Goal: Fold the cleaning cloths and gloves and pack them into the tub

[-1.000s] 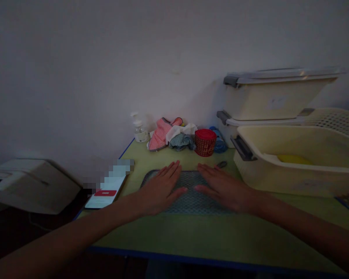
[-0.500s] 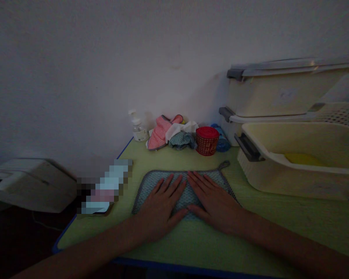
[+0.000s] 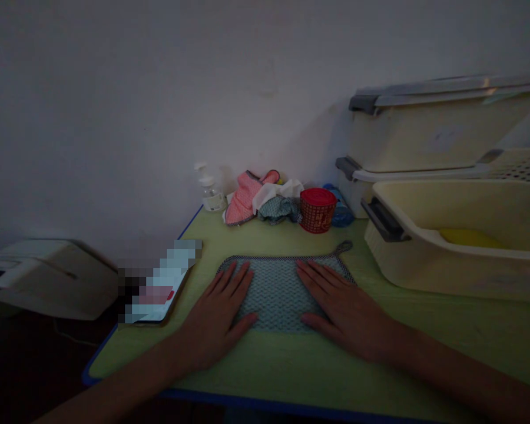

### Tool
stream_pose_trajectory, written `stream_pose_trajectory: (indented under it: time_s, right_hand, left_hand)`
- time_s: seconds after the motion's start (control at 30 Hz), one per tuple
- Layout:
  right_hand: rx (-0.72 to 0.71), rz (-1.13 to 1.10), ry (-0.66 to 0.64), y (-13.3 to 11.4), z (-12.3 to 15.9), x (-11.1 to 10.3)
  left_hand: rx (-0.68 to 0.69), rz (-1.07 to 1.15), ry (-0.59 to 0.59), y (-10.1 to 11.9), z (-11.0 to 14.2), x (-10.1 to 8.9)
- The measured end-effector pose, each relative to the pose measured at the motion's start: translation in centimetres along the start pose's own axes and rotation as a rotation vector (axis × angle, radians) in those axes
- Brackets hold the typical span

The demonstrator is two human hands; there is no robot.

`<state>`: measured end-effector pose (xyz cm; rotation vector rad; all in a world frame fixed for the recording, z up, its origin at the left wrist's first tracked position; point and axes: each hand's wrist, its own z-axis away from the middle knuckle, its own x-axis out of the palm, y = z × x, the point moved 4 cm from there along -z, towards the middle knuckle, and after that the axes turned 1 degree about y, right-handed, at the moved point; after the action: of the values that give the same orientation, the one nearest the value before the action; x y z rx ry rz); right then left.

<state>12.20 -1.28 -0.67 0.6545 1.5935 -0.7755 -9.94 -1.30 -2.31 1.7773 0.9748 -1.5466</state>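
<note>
I had the cloth (image 3: 276, 294) in the middle of the head view, lying flat on the green table (image 3: 265, 359), blue-grey, with dark checked trim along its far edge and a hanging loop (image 3: 344, 247) at its far right corner. My left hand (image 3: 216, 315) lay over the cloth's left side and my right hand (image 3: 347, 315) over its right side, both palm down. Each was spread flat, fingers straight towards the far edge and thumb angled inward, with a broad strip of cloth showing between them; how hard they pressed, I could not tell. Left of the cloth, near the table's edge, I saw a phone (image 3: 159, 311), partly blurred out. To the right sat a cream basket (image 3: 459, 274) with something yellow (image 3: 468, 237) inside, and lidded boxes (image 3: 415, 138) were stacked behind it. Beyond the cloth, near the wall (image 3: 247, 88), stood a pump bottle (image 3: 212, 197), then a pink cloth (image 3: 242, 203), a white cloth (image 3: 269, 194) and a crumpled grey-blue one bunched together, with a red tub (image 3: 318, 212) just beside them. Something blue (image 3: 343, 212) showed behind the tub.
</note>
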Motion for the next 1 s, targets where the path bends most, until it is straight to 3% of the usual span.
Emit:
stream_pose_trajectory:
  time_s: [0.33,0.47,0.57,0.67,0.83,1.0]
  right_hand:
    - [0.019,0.009,0.021,1.4,1.5,-0.1]
    - [0.011,-0.003,-0.086,1.1,0.9,-1.5]
    - [0.086,-0.095,-0.125,-0.9,-1.3,-3.0]
    - [0.133,-0.182,0.022,-4.8,-4.8,-3.3]
    - [-0.009,-0.333,0.191,-11.3,-9.5,0.0]
    - [-0.015,-0.333,0.181,-12.1,-9.7,1.7]
  left_hand:
    - [0.013,0.030,-0.017,-2.3,1.6,-0.4]
    - [0.001,0.019,0.003,-2.5,1.7,-0.2]
    - [-0.004,0.025,0.003,-2.3,1.5,-0.3]
    - [-0.018,0.049,-0.012,-2.2,1.4,-0.4]
    - [-0.017,0.080,0.027,-2.5,1.6,0.1]
    - [0.012,0.069,0.020,-2.8,1.9,0.8]
